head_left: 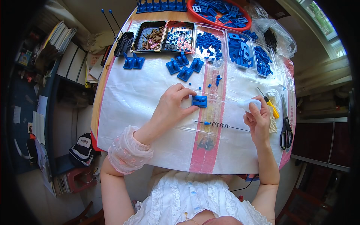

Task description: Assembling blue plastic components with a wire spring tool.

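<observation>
My left hand [173, 104] has its thumb and forefinger at the edge of a small blue plastic base [199, 101] lying on the white sheet. In my right hand [258, 122] is a small whitish, translucent rounded thing [248, 104], perhaps a little bottle; the fingers partly cover it. Between the hands lies a black coil spring [219, 124] on a thin rod with a blue tip. Just beyond my left hand stand several blue bases with upright lugs [185, 73]. A few tiny blue bits [200, 88] are scattered near them.
Trays of brass-coloured screws [153, 37], nuts [180, 35] and blue parts [208, 42] line the far side, with a red basin [247, 24] behind. At right lie a yellow-handled screwdriver [272, 108] and black scissors [286, 133]. A black holder [123, 45] with sprung rods stands far left.
</observation>
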`<state>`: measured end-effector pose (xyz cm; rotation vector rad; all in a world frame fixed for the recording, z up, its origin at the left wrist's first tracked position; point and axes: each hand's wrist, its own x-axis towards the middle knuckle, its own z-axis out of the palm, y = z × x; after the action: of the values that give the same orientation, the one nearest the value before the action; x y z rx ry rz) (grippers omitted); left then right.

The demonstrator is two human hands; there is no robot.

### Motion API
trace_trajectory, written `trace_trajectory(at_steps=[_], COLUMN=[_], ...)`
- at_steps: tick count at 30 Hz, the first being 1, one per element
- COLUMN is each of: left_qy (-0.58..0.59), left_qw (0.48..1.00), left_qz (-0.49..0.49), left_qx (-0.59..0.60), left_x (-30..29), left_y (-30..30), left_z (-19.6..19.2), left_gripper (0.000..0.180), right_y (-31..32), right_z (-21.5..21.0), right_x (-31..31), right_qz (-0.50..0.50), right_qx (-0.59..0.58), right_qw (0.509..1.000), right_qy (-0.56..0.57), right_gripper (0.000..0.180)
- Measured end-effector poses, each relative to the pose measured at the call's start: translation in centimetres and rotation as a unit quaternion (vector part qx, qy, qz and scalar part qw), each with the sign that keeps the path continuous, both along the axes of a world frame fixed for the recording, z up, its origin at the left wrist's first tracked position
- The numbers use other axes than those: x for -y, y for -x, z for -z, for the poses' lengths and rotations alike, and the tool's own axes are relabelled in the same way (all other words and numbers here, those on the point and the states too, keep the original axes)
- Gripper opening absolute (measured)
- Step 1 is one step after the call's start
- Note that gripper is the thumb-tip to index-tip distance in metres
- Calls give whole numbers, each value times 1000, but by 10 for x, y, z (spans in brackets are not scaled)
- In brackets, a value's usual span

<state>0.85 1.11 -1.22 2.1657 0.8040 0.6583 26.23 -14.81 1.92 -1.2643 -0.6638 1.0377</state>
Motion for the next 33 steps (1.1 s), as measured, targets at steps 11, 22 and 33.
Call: trace_trajectory(at_steps=[11, 22, 33], left_qy=[-1, -6, -4], left_qw=[1000, 1000, 1000], left_qz=[-1, 2, 1], left_qx=[7, 7, 8], left_x=[0, -1, 0], left_y=[0, 0, 0], left_z=[0, 1, 0], left_gripper=[35, 34, 34], right_y=[-1, -3, -6], right_z=[2, 7, 7], right_x=[-1, 0, 1], right_qz=[0, -7, -11], right_qx=[-4, 11, 5], right_qw=[1000, 1000, 1000], right_qy=[-8, -3, -7], right_gripper=[15, 18, 19])
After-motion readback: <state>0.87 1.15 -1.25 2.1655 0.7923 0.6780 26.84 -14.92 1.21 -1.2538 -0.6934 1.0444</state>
